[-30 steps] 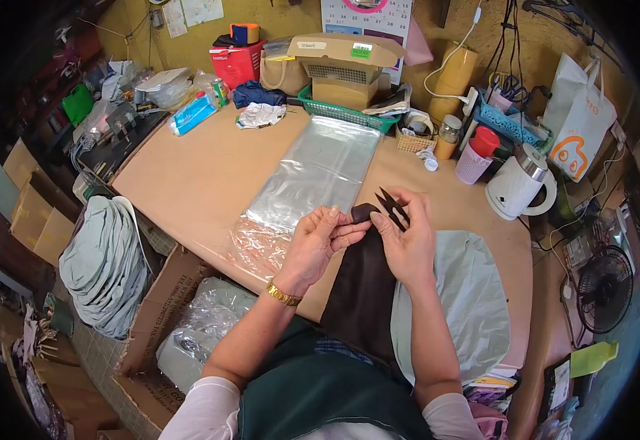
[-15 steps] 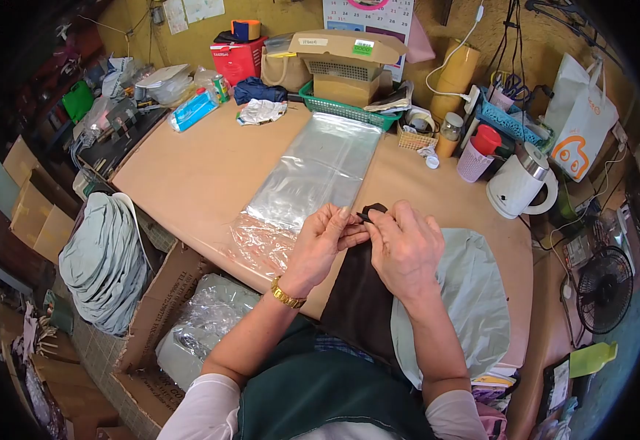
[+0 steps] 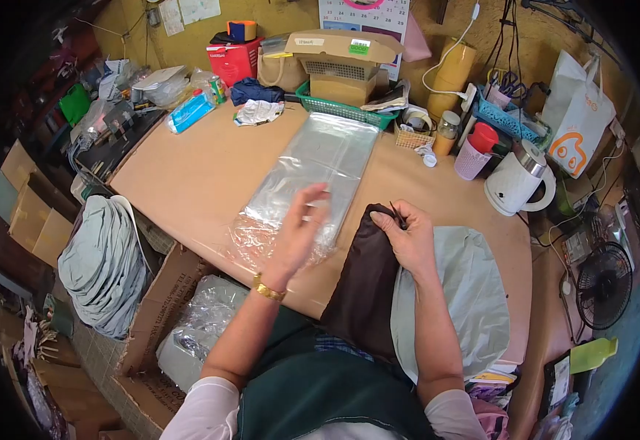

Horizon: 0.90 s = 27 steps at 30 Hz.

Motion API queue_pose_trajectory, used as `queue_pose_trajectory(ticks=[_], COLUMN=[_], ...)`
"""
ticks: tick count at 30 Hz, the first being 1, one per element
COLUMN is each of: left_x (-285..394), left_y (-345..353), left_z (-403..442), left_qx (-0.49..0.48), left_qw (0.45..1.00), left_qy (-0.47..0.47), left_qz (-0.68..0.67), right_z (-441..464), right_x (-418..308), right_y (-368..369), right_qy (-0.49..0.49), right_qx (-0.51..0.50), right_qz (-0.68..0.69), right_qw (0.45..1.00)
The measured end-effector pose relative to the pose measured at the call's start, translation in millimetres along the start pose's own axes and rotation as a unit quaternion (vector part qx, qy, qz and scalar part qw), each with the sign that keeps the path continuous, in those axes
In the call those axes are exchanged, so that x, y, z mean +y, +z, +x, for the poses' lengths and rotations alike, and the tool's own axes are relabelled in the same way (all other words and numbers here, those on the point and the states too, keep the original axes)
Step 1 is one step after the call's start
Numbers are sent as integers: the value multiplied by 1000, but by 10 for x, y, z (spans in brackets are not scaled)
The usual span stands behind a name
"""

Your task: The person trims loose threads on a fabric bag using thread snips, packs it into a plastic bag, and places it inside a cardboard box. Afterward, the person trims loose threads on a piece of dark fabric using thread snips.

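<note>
My right hand [image 3: 413, 233] pinches the top edge of a dark brown cloth piece [image 3: 364, 282], which hangs down towards my lap. A thin dark tip pokes up beside its fingers; I cannot make out what it belongs to. Off to the left, my left hand [image 3: 302, 227] is raised over a stack of clear plastic bags [image 3: 320, 172], fingers apart, slightly blurred, with nothing seen in it. A gold watch [image 3: 269, 288] circles that wrist. Under and beside my right forearm lies a pale grey-green cloth [image 3: 466, 293].
A cardboard box [image 3: 162, 315] with plastic-wrapped contents stands at the table's left front, beside a pile of grey cloth pieces [image 3: 104, 268]. Along the back are a green basket [image 3: 349, 108], a pink cup [image 3: 470, 163] and a white kettle [image 3: 514, 180]. A black fan [image 3: 604, 286] is at right.
My left hand has let go of the brown cloth's top and moved left and up, its fingers opening. My right hand keeps its pinch on the cloth.
</note>
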State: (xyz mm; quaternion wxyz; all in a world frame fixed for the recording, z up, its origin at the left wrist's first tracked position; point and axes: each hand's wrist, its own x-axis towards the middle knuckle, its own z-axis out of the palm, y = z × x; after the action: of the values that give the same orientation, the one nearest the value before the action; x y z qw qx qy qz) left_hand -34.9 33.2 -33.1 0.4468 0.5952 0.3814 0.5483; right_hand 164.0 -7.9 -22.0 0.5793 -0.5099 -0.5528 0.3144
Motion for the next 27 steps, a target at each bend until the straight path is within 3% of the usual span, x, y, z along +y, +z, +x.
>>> queue_pose_trajectory(ticks=[3,6,10,12,16,19,21,22,24,27], left_x=[14,-73,-68,47,-52,-33,42,6,-113,-195], left_y=[165,175,85,61,57,198,236,233,239,242], left_z=[-57,-37,-52,-86,-88,-136,-105,-111,-111,-131], left_qx=[-183,-129,-138,-150,-143,-65,-182,-181,-158,-142], left_qw=[981,991,989,984,980,998,982,982,968,965], left_qy=[-22,-14,-54,-63,-93,6,-50,-50,-142,-124], left_qz=[63,-9,-5,73,104,5,-17,-18,-137,-184], right_z=[-5,-15,-28,-35,-49,-60,-63,-63,-69,-82], right_x=[-16,-46,-26,-39,-69,-102,-102,-102,-118,-83], right_y=[36,-16,-97,-78,-45,-22,-9,-6,-18,-29], right_qy=[-6,-20,-26,-27,-27,-18,-21,-24,-24,-28], right_qx=[3,25,39,40,36,34,36,40,43,49], right_qz=[-29,-44,-36,-31,-27,-22,-16,-9,-13,-22], right_qw=[1000,999,998,998,999,999,999,999,999,998])
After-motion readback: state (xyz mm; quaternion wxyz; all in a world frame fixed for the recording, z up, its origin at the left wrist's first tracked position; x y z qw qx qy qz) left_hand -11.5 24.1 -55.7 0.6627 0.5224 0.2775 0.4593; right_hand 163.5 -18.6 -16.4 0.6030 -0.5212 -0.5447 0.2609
